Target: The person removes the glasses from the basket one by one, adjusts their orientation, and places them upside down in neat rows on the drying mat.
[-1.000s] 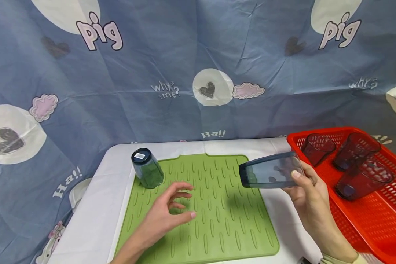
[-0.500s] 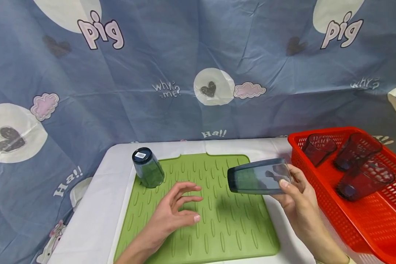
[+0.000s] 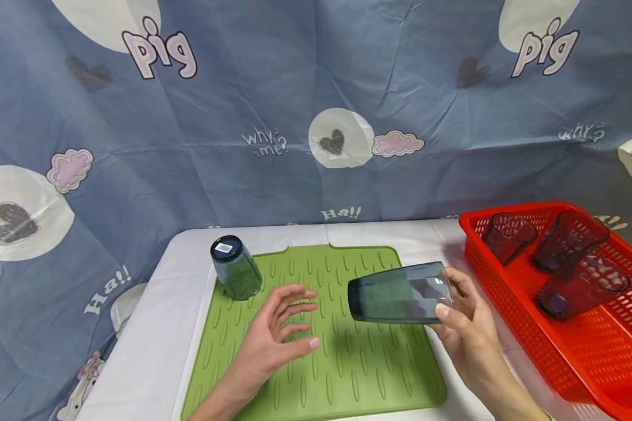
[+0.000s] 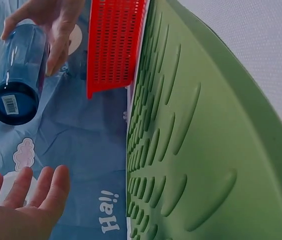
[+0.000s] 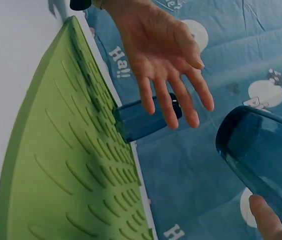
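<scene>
My right hand (image 3: 469,330) grips a blue-tinted drinking glass (image 3: 395,294) near its rim, thumb on the near side. The glass lies sideways in the air over the right part of a green ridged mat (image 3: 337,374), its dark base pointing left. A barcode label shows on that base in the left wrist view. Over the middle of the mat, my left hand (image 3: 274,336) is held with fingers spread and slightly bent, holding nothing, a short gap from the glass's base. A second glass (image 3: 237,269) stands upside down at the mat's back left corner, a label on its base.
On the right stands a red plastic basket (image 3: 550,351) with three more glasses (image 3: 581,286) inside, near its back end. A white cloth (image 3: 131,362) covers the table around the mat. Behind hangs a blue printed curtain (image 3: 274,117).
My right hand has carried the glass left and down, away from the basket and over the mat. The left hand has shifted slightly right, its fingers spreading a little.
</scene>
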The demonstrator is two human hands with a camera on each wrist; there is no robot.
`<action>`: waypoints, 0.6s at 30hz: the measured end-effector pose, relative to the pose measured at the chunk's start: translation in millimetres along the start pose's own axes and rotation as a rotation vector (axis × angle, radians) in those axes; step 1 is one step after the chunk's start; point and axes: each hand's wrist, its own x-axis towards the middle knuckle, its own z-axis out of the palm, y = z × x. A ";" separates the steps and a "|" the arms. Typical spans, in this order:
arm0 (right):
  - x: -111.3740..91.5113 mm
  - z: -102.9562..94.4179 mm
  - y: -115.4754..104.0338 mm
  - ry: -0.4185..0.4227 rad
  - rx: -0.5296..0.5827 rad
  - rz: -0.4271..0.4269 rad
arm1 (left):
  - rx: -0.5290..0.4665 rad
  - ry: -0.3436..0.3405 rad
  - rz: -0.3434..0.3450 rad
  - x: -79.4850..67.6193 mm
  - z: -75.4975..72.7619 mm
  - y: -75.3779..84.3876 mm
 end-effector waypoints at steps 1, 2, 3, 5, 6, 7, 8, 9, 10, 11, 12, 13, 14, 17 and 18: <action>0.0 0.3 0.7 -0.005 0.002 0.000 | 0.004 -0.003 -0.004 0.0 0.3 -0.1; -0.2 0.7 1.3 -0.005 -0.002 0.000 | 0.006 -0.007 -0.007 -0.1 0.6 -0.3; -0.2 1.3 2.0 -0.006 0.001 0.000 | 0.006 -0.012 -0.012 -0.2 1.0 -0.5; -0.6 2.4 3.5 -0.015 0.002 -0.002 | 0.000 -0.021 -0.021 -0.4 1.8 -1.0; -0.9 2.9 4.3 -0.019 0.003 -0.001 | -0.003 -0.025 -0.027 -0.5 2.2 -1.3; -1.4 3.4 5.2 -0.021 0.005 0.003 | -0.006 -0.029 -0.034 -0.7 2.6 -1.6; -1.9 3.9 6.2 -0.021 0.006 0.006 | -0.013 -0.031 -0.041 -0.9 3.2 -1.8; -2.3 4.4 7.3 -0.022 0.004 0.010 | -0.018 -0.035 -0.046 -1.1 3.6 -1.8; -2.8 4.7 8.4 -0.022 0.007 0.014 | -0.026 -0.039 -0.051 -1.2 4.2 -2.0; -3.3 5.2 9.6 -0.021 0.012 0.019 | -0.036 -0.043 -0.053 -1.5 4.7 -2.2; -3.7 5.7 10.7 -0.026 0.012 0.021 | -0.044 -0.048 -0.056 -1.7 5.3 -2.3; -4.1 6.3 11.7 -0.032 0.016 0.023 | -0.056 -0.053 -0.060 -1.9 5.9 -2.5; -4.4 7.0 12.6 -0.041 0.016 0.023 | -0.068 -0.058 -0.062 -2.1 6.5 -2.7; -5.7 9.8 14.4 -0.064 0.028 0.031 | -0.098 -0.070 -0.067 -2.0 8.6 -4.0; -6.2 10.7 14.6 -0.075 0.027 0.036 | -0.104 -0.074 -0.070 -1.8 9.4 -4.5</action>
